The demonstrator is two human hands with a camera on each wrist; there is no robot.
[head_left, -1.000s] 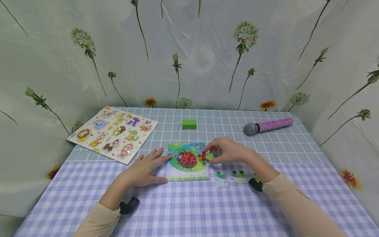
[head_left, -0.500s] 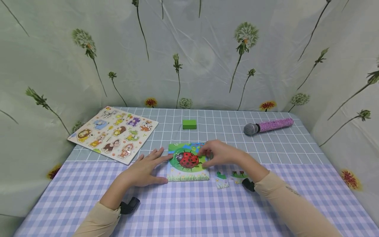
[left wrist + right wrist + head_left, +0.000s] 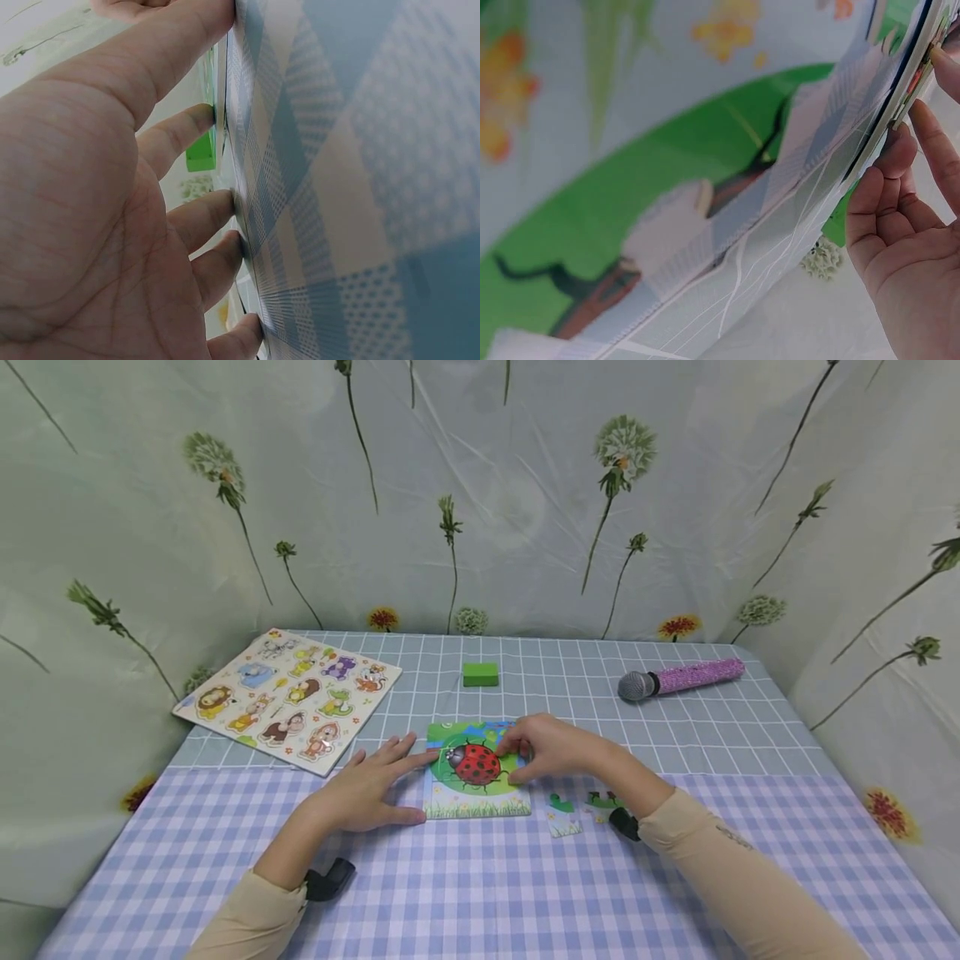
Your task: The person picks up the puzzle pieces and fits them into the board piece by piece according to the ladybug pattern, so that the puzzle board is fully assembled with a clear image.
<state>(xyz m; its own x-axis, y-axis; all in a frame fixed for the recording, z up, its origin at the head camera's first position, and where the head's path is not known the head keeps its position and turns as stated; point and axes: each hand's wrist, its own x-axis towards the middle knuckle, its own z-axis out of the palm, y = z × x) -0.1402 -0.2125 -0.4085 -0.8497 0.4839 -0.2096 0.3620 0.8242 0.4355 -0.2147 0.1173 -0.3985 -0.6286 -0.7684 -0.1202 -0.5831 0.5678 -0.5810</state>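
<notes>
A square ladybug jigsaw puzzle (image 3: 465,803) lies flat at the middle of the table. My left hand (image 3: 367,789) is spread flat on the cloth, with index fingertip and thumb tip touching the puzzle's left edge. Over its right side, my right hand (image 3: 555,747) pinches a puzzle piece (image 3: 495,767) at the ladybug's rear between thumb and index finger; the fingers partly hide it. Two loose puzzle pieces lie right of the puzzle: one with grass (image 3: 564,823), the other (image 3: 600,810) partly behind the right wrist. A green-and-white piece (image 3: 675,165) looms close in the right wrist view.
An animal puzzle board (image 3: 292,700) lies at the back left. A green block (image 3: 480,675) sits behind the ladybug puzzle. At the back right rests a microphone (image 3: 686,677) with a glittery pink handle. A floral curtain (image 3: 510,510) hangs around the table's back and sides.
My right hand has moved left, bringing the red piece from the puzzle's right edge into the ladybug's rear, where it now lies level. The left hand has stayed put.
</notes>
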